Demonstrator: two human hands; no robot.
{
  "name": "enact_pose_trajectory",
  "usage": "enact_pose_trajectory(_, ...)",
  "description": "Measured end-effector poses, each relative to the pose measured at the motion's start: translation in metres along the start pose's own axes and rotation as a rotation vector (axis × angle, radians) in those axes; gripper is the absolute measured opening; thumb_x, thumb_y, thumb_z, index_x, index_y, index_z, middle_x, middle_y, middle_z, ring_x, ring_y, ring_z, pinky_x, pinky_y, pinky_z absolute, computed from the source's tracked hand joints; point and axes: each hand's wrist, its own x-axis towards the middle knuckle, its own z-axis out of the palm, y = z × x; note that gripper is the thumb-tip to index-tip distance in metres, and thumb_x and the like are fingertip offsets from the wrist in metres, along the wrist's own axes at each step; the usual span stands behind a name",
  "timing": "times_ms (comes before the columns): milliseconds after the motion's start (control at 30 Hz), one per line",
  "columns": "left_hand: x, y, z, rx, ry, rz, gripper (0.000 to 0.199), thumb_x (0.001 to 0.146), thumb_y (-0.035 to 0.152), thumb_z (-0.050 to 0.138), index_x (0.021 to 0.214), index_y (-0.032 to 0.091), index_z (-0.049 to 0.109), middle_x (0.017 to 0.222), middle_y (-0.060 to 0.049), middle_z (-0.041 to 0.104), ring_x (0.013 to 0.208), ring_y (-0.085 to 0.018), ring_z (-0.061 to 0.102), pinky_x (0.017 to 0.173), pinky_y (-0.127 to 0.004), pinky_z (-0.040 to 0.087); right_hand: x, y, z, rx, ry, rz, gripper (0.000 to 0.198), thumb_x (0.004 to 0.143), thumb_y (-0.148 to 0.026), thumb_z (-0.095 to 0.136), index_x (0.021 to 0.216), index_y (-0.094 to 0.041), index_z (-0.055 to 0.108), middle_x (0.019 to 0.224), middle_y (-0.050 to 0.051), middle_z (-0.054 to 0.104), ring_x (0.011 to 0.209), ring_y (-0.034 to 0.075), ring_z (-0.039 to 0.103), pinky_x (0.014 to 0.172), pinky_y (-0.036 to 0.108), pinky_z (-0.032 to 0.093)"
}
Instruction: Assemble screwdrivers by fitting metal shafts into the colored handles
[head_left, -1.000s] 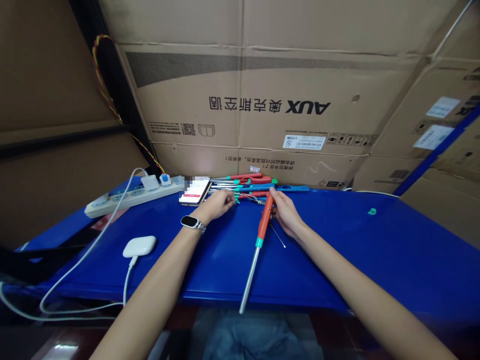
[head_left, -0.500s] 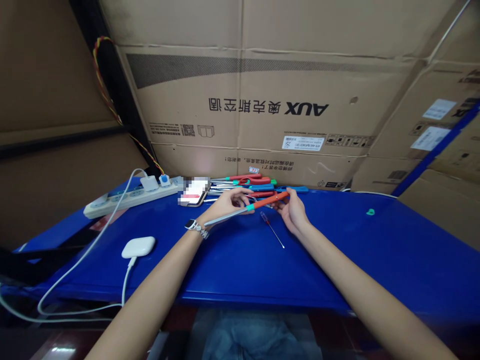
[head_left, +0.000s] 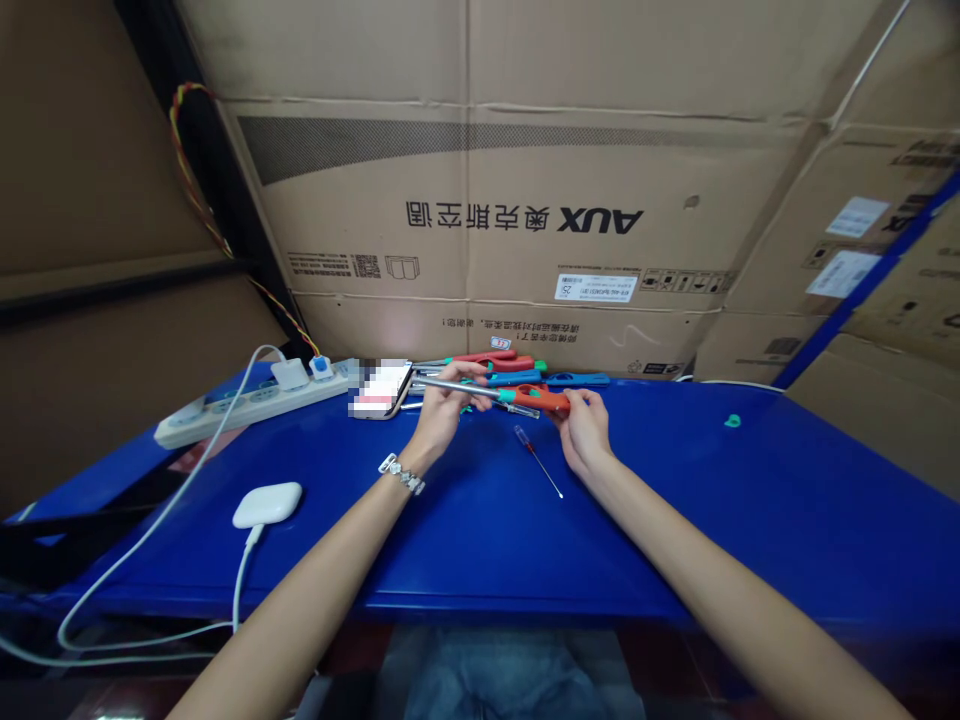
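An orange long-nosed lighter (head_left: 546, 400) with a teal collar and a metal barrel is held between my two hands above the blue table. My right hand (head_left: 589, 428) is closed on the end of its handle. My left hand (head_left: 444, 405) has its fingers curled around the barrel near the collar. The trigger opening in the handle faces away from me. Below the lighter lies a small screwdriver (head_left: 538, 462) with a clear and red handle. Behind my hands is a row of red and blue long-nosed lighters (head_left: 517, 378), partly hidden by my left fingers.
A phone (head_left: 381, 388) lies left of the lighters. Further left are a white power strip (head_left: 255, 408) and a white earphone case (head_left: 268, 505) on a cable. A small green piece (head_left: 733, 421) sits at the right. Cardboard (head_left: 525, 160) stands along the back of the table (head_left: 465, 540).
The lighter has turned in my hands: its barrel tip has swung up and away from me, and the trigger opening now shows. My left wrist has rotated with it.
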Motion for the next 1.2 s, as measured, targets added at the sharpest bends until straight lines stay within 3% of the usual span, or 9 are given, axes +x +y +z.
enact_pose_trajectory(133, -0.001, 0.001, 0.008, -0.120, 0.047, 0.051, 0.031, 0.079, 0.043, 0.055, 0.093, 0.017, 0.063, 0.092, -0.008, 0.069, 0.077, -0.018, 0.067, 0.063, -0.030, 0.053, -0.001, 0.003, -0.001, -0.004, -0.028, -0.079, 0.033, 0.068, -0.038, 0.066, 0.080, -0.027, 0.037, 0.067, -0.006, 0.056, 0.064, 0.015, 0.062, 0.052, 0.028, 0.052)
enact_pose_trajectory(267, 0.005, 0.001, 0.005, -0.007, 0.230, 0.051, 0.048, 0.088, 0.063, 0.049, 0.079, 0.017, 0.061, 0.075, -0.005, 0.067, 0.064, -0.015, 0.064, 0.055, -0.027, 0.050, -0.010, 0.002, 0.001, -0.211, -0.178, -0.006, 0.030, 0.067, -0.037, 0.068, 0.076, -0.026, 0.041, 0.059, -0.007, 0.055, 0.052, 0.013, 0.056, 0.041, 0.024, 0.046)
enact_pose_trajectory(400, 0.010, 0.002, -0.005, 0.053, 0.288, 0.021, 0.052, 0.085, 0.067, 0.055, 0.070, 0.017, 0.056, 0.055, 0.001, 0.055, 0.047, -0.011, 0.056, 0.044, -0.022, 0.042, -0.030, -0.008, 0.007, -0.430, -0.468, 0.047, 0.029, 0.073, -0.044, 0.068, 0.076, -0.023, 0.048, 0.050, -0.007, 0.057, 0.037, 0.010, 0.048, 0.033, 0.018, 0.036)
enact_pose_trajectory(500, 0.010, 0.003, -0.008, 0.042, 0.250, -0.039, 0.053, 0.080, 0.068, 0.060, 0.069, 0.017, 0.056, 0.051, 0.003, 0.052, 0.040, -0.008, 0.049, 0.039, -0.021, 0.039, -0.048, -0.014, 0.016, -0.514, -0.762, 0.074, 0.038, 0.082, -0.058, 0.058, 0.091, -0.022, 0.054, 0.061, -0.003, 0.066, 0.037, 0.011, 0.055, 0.035, 0.019, 0.041)
enact_pose_trajectory(600, 0.007, 0.002, -0.004, 0.061, 0.159, -0.113, 0.054, 0.078, 0.069, 0.062, 0.066, 0.016, 0.056, 0.050, 0.004, 0.052, 0.039, -0.007, 0.047, 0.038, -0.020, 0.037, -0.062, -0.014, 0.026, -0.506, -0.898, 0.077, 0.043, 0.084, -0.061, 0.058, 0.101, -0.022, 0.054, 0.065, -0.003, 0.066, 0.039, 0.012, 0.060, 0.037, 0.021, 0.047)
enact_pose_trajectory(700, 0.004, 0.001, 0.002, 0.088, 0.124, -0.149, 0.054, 0.078, 0.068, 0.062, 0.065, 0.016, 0.055, 0.048, 0.004, 0.050, 0.039, -0.007, 0.045, 0.039, -0.019, 0.035, -0.066, -0.011, 0.035, -0.403, -0.883, 0.095, 0.042, 0.083, -0.061, 0.058, 0.093, -0.020, 0.056, 0.063, -0.003, 0.065, 0.040, 0.013, 0.061, 0.039, 0.022, 0.048)
enact_pose_trajectory(900, 0.004, -0.001, 0.004, 0.129, 0.167, -0.164, 0.053, 0.081, 0.065, 0.061, 0.065, 0.015, 0.056, 0.055, 0.003, 0.050, 0.043, -0.005, 0.043, 0.043, -0.018, 0.035, -0.063, -0.018, 0.047, -0.187, -0.848, 0.408, 0.027, 0.075, -0.041, 0.072, 0.074, -0.016, 0.060, 0.063, 0.003, 0.067, 0.055, 0.016, 0.066, 0.057, 0.029, 0.057)
enact_pose_trajectory(1033, 0.003, -0.005, 0.003, 0.096, 0.148, -0.219, 0.054, 0.080, 0.067, 0.060, 0.067, 0.015, 0.055, 0.054, 0.004, 0.049, 0.039, -0.005, 0.042, 0.040, -0.018, 0.033, -0.065, -0.017, 0.048, -0.110, -0.816, 0.477, 0.027, 0.073, -0.040, 0.075, 0.075, -0.017, 0.060, 0.058, -0.002, 0.059, 0.049, 0.012, 0.057, 0.048, 0.024, 0.051)
enact_pose_trajectory(1200, 0.002, -0.004, 0.009, 0.114, 0.113, -0.209, 0.055, 0.080, 0.068, 0.060, 0.068, 0.014, 0.059, 0.055, 0.004, 0.049, 0.041, -0.005, 0.041, 0.042, -0.019, 0.032, -0.069, -0.012, 0.046, -0.122, -0.782, 0.493, 0.036, 0.077, -0.051, 0.072, 0.084, -0.021, 0.054, 0.054, -0.009, 0.051, 0.040, 0.008, 0.046, 0.039, 0.019, 0.043)
